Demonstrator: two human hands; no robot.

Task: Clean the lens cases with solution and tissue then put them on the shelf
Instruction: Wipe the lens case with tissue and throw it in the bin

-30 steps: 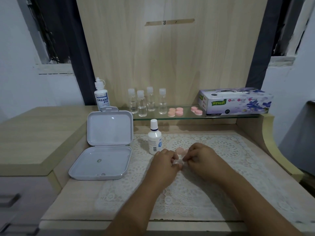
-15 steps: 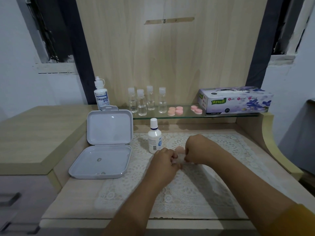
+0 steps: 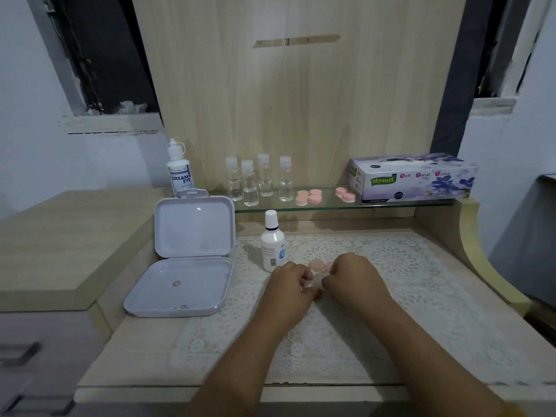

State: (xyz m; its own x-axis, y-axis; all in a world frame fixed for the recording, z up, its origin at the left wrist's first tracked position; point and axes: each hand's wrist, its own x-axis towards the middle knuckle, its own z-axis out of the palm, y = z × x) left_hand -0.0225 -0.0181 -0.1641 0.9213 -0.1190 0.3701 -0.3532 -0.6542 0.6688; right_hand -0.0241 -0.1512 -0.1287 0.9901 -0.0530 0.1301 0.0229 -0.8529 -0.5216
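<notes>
A: Hands?
B: Left hand & right hand both curled, fingertips pinching a small whitish bit between them over the lace mat. Tissue, prob; can't tell for sure.
A: Lens case?
B: Pink lens case just behind the knuckles, beside the solution bottle. More pink cases up on the glass shelf.

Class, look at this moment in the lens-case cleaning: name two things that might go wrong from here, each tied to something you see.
1. The solution bottle stands upright right beside the left hand; a nudge of that hand might tip it.
2. The glass shelf already holds four vials and pink cases near its front edge; adding the pink case from between the hands might knock one off.
</notes>
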